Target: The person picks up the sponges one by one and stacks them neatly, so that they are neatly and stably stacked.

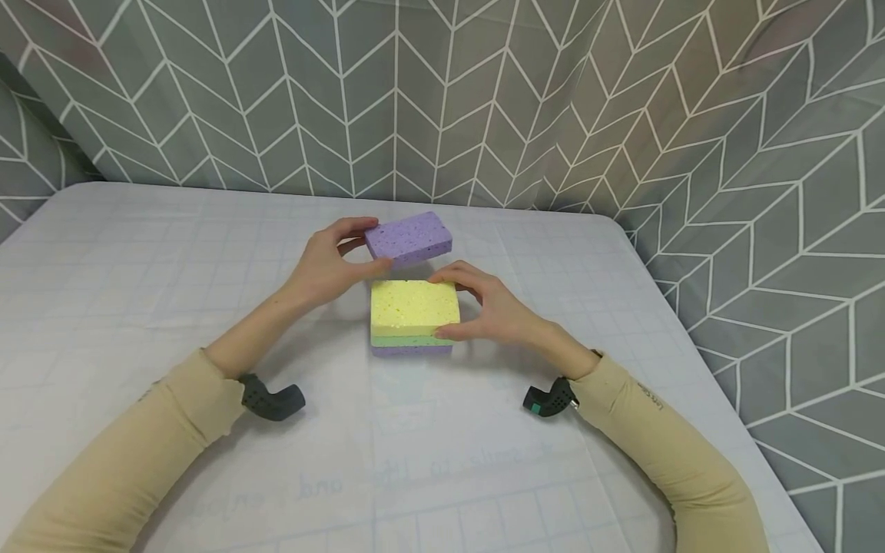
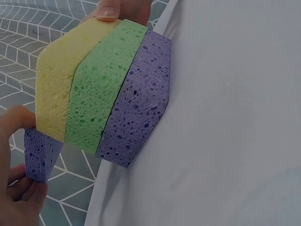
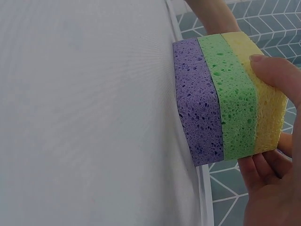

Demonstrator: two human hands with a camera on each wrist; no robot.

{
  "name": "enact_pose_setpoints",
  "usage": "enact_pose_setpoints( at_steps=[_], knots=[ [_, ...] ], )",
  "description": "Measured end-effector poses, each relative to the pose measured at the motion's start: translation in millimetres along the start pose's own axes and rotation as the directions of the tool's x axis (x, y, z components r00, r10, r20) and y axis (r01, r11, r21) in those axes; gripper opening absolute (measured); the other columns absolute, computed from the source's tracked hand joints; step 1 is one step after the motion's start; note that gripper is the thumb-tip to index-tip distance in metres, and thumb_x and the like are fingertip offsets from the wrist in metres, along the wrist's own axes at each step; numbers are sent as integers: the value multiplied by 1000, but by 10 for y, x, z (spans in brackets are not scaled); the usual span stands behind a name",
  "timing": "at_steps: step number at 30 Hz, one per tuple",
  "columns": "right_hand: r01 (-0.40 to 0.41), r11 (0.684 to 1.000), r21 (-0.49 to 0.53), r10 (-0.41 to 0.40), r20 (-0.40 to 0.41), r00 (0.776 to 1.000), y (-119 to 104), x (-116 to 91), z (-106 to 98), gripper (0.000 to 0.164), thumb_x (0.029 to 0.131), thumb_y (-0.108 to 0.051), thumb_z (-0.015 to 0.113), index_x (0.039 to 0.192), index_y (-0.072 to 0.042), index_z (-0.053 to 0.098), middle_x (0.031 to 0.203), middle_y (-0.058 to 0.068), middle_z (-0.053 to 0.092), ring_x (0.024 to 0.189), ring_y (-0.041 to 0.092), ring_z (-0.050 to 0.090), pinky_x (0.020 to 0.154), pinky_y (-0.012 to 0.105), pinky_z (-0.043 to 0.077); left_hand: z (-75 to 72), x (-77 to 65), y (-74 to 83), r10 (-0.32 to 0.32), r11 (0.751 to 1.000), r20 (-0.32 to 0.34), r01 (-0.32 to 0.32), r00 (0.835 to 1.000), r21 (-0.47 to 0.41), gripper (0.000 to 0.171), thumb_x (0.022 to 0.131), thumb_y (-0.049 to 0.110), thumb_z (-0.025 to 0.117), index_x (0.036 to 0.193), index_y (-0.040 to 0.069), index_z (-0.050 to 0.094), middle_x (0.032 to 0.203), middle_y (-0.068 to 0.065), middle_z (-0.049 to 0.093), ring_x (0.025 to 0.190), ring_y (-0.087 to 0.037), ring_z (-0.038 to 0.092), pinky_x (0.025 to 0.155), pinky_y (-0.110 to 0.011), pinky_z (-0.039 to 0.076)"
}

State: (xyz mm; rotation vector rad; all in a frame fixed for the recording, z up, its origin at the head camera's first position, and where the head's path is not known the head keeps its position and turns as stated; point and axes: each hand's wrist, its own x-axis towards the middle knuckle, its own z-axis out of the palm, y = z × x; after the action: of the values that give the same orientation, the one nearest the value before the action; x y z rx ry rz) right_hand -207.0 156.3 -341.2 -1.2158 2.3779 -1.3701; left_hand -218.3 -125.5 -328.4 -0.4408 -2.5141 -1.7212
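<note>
Three sponges are stacked on the table: a yellow sponge point(image 1: 415, 307) on top, a green sponge point(image 1: 406, 341) in the middle and a purple sponge point(image 1: 411, 351) at the bottom. With thumb and fingers on opposite edges, my right hand point(image 1: 494, 307) grips the yellow sponge at its right side. A second purple sponge point(image 1: 411, 236) is held, slightly tilted, in my left hand point(image 1: 332, 257) just behind the stack. The left wrist view shows this purple sponge point(image 2: 40, 154) only in part, behind the stack. In the right wrist view the thumb presses the yellow sponge point(image 3: 270, 113).
A white cloth with faint lines and lettering covers the table point(image 1: 442, 476). Grey curtain point(image 1: 373, 92) with a white chevron pattern hangs behind the table and along its right side. Dark wrist-worn devices point(image 1: 273, 399) sit at both cuffs.
</note>
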Motion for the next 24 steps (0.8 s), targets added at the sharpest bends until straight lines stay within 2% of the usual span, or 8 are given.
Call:
enact_pose_setpoints(
  at_steps=[8,12,24],
  knots=[
    [-6,1000,-3,6,2,1000,-8,-2,-2,66,75,-9,87,134,-9,58,130,3,55,121,17,51,113,35,43,-30,-3,-6,7,1000,31,-7,1000,-22,69,84,15,79,144,0,47,146,-14,50,135,-29,50,116,-44,41],
    [-5,1000,-5,5,3,1000,0,-1,-3,66,76,-9,87,135,-10,58,131,3,55,122,16,51,113,33,42,-46,-9,-6,3,1000,36,-2,999,-22,69,84,17,80,143,4,49,145,-11,51,135,-26,51,116,-45,42],
    [7,1000,5,-7,3,1000,16,7,-3,66,76,-10,87,135,-10,58,131,3,55,121,16,51,114,33,43,-97,-48,-1,13,1000,47,-12,999,-29,67,85,15,80,144,4,49,145,-10,52,135,-26,51,115,-42,42]
  ],
)
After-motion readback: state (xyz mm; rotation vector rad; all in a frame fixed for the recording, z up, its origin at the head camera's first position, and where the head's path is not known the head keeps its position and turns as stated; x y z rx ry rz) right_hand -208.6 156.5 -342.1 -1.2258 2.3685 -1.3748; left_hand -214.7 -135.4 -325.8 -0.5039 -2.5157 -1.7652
